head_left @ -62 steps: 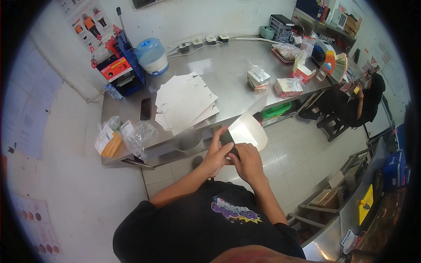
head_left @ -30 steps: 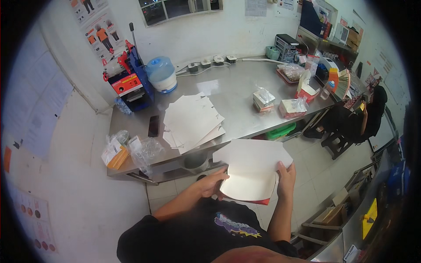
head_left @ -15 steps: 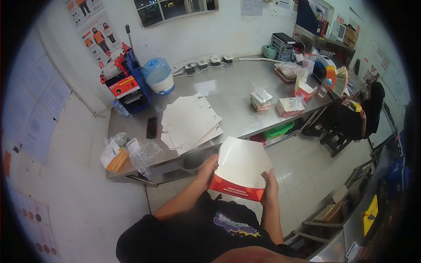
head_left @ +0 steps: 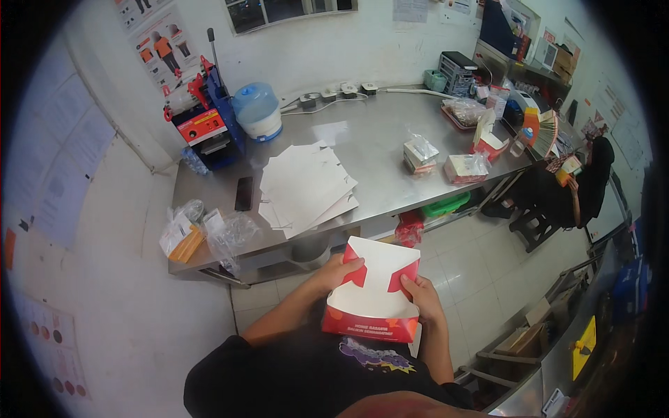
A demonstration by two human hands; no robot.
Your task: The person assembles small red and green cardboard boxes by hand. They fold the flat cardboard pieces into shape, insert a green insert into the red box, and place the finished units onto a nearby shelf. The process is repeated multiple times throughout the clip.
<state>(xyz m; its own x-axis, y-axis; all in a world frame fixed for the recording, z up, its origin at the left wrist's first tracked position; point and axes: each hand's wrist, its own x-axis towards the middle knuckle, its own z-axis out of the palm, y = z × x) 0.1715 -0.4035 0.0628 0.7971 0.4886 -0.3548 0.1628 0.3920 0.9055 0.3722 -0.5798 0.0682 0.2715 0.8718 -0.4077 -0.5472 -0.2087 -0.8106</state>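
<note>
- Pinching red flap (head_left: pixel 355 277) of box (head_left: pixel 369 326) with left hand (head_left: pixel 334 274).
- Pinching opposite flap (head_left: pixel 409 267) with right hand (head_left: pixel 424 297).
- Holding box near metal table (head_left: pixel 373 164) with white sheets (head_left: pixel 306 184).

The red-and-white open paperboard box (head_left: pixel 369 326) is showing smooth printed red faces and a plain white inside that is looking matt. The loose stack of flat white paperboard sheets (head_left: pixel 306 188) is also looking smooth and matt. Beneath it, the long grey metal table (head_left: pixel 382 182) is shining, reflecting a pale patch of light. The crumpled clear plastic bag (head_left: pixel 233 240) is glinting along its creases. The round blue-and-white plastic container (head_left: pixel 258 111) is displaying a translucent blue upper part, while the black cloth shirt (head_left: pixel 279 380) is looking soft and matt. The pale square floor tiles (head_left: pixel 454 275) are gleaming.
</note>
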